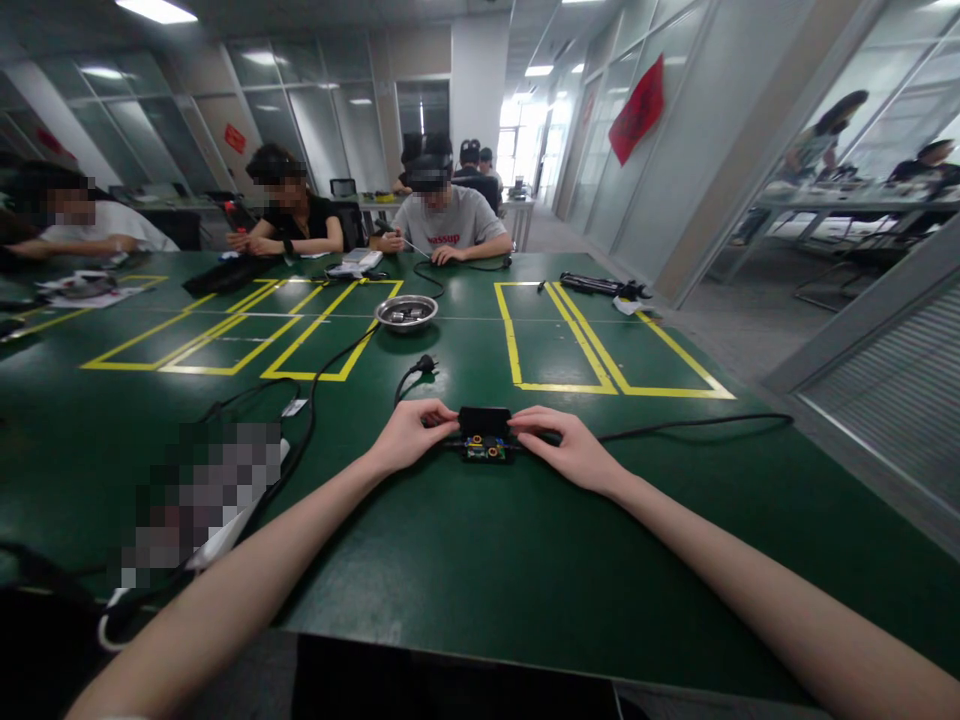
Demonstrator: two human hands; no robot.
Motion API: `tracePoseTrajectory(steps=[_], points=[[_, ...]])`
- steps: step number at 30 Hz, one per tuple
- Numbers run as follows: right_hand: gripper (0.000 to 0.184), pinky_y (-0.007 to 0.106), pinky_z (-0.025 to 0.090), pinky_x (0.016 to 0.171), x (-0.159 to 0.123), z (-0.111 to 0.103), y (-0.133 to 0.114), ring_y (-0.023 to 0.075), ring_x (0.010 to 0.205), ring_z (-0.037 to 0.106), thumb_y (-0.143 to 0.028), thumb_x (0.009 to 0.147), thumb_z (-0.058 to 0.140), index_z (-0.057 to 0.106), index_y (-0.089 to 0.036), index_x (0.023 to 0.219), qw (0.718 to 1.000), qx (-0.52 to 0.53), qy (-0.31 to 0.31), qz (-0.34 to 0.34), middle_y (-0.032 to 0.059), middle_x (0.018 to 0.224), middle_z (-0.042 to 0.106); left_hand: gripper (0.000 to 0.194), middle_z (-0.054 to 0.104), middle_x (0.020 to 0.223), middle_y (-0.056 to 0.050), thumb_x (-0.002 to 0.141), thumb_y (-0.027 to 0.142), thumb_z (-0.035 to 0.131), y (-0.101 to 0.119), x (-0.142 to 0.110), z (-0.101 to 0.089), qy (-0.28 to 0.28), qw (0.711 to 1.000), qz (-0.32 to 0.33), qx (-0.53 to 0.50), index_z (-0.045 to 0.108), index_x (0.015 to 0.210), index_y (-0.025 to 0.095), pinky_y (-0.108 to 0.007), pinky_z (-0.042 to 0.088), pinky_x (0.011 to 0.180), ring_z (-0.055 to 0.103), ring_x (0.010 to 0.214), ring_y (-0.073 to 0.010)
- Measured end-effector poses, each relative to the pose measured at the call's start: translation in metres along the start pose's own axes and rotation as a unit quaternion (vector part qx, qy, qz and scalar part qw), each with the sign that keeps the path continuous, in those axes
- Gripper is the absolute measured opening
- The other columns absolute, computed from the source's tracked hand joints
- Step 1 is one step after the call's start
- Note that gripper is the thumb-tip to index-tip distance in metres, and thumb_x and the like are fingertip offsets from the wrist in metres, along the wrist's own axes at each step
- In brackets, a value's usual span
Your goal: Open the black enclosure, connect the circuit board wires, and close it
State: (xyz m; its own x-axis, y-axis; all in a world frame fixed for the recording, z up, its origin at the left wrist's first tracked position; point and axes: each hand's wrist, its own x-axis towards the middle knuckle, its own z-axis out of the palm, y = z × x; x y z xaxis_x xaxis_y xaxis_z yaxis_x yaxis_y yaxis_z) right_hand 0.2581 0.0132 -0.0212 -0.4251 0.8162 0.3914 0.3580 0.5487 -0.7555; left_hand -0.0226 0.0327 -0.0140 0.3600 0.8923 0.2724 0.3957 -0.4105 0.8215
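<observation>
A small black power adapter (484, 421) lies on the green table (480, 560) with its case open, showing a circuit board (484, 450) at its near side. My left hand (411, 433) pinches its left end. My right hand (568, 447) grips its right end, fingers curled over it. A black cable (697, 424) runs from the adapter to the right. Another black cable with a plug (425, 364) curves away behind it.
A metal bowl (406, 312) with small parts stands farther back. Yellow tape rectangles (570, 340) mark the table. A white power strip (225, 530) and black cables lie at the left. Three people sit at the far side; a black tool (600, 286) lies at the back right.
</observation>
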Motion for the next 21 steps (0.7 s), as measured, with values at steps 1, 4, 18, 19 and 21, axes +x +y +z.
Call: tracePoseTrajectory(steps=[1, 4, 18, 19, 21], points=[[0.021, 0.041, 0.061, 0.09, 0.0, 0.0, 0.0, 0.0238, 0.102, 0.072, -0.03, 0.094, 0.062, 0.078, -0.021, 0.105, 1.0, 0.001, 0.002, -0.001, 0.0103, 0.112, 0.075, 0.012, 0.074, 0.081, -0.003, 0.085, 0.026, 0.073, 0.0, 0.0, 0.0, -0.001, 1.0, 0.002, 0.0, 0.074, 0.087, 0.014, -0.027, 0.052, 0.073, 0.064, 0.074, -0.0153], [0.02, 0.041, 0.06, 0.09, -0.001, -0.001, -0.001, 0.0235, 0.102, 0.072, -0.03, 0.094, 0.063, 0.078, -0.02, 0.103, 1.0, 0.007, 0.003, -0.002, 0.0102, 0.111, 0.075, 0.011, 0.073, 0.08, -0.003, 0.085, 0.024, 0.072, 0.001, 0.0, -0.001, -0.003, 1.0, 0.011, 0.002, 0.073, 0.085, 0.013, -0.027, 0.052, 0.073, 0.064, 0.073, -0.0148], [0.025, 0.038, 0.062, 0.08, -0.002, -0.005, -0.012, 0.0219, 0.092, 0.072, -0.039, 0.095, 0.064, 0.076, -0.022, 0.083, 1.0, -0.002, -0.008, -0.023, 0.0088, 0.106, 0.075, 0.012, 0.073, 0.077, -0.004, 0.082, 0.026, 0.07, 0.008, -0.004, -0.004, -0.022, 0.999, 0.028, 0.017, 0.073, 0.082, 0.014, -0.027, 0.051, 0.071, 0.064, 0.073, -0.0158], [0.024, 0.039, 0.062, 0.08, -0.002, -0.005, -0.012, 0.0222, 0.092, 0.073, -0.04, 0.094, 0.065, 0.076, -0.022, 0.082, 1.0, -0.01, -0.006, -0.026, 0.0087, 0.106, 0.075, 0.012, 0.073, 0.077, -0.004, 0.082, 0.025, 0.07, 0.008, -0.004, -0.004, -0.026, 0.999, 0.029, 0.017, 0.073, 0.081, 0.014, -0.027, 0.051, 0.071, 0.065, 0.073, -0.016], [0.024, 0.04, 0.062, 0.082, -0.003, -0.004, -0.012, 0.0227, 0.093, 0.073, -0.04, 0.094, 0.067, 0.075, -0.022, 0.08, 0.999, -0.024, -0.001, -0.036, 0.0085, 0.105, 0.075, 0.011, 0.074, 0.077, -0.005, 0.081, 0.024, 0.069, 0.008, -0.004, -0.005, -0.031, 0.999, 0.036, 0.017, 0.074, 0.08, 0.014, -0.027, 0.051, 0.071, 0.065, 0.073, -0.0161]])
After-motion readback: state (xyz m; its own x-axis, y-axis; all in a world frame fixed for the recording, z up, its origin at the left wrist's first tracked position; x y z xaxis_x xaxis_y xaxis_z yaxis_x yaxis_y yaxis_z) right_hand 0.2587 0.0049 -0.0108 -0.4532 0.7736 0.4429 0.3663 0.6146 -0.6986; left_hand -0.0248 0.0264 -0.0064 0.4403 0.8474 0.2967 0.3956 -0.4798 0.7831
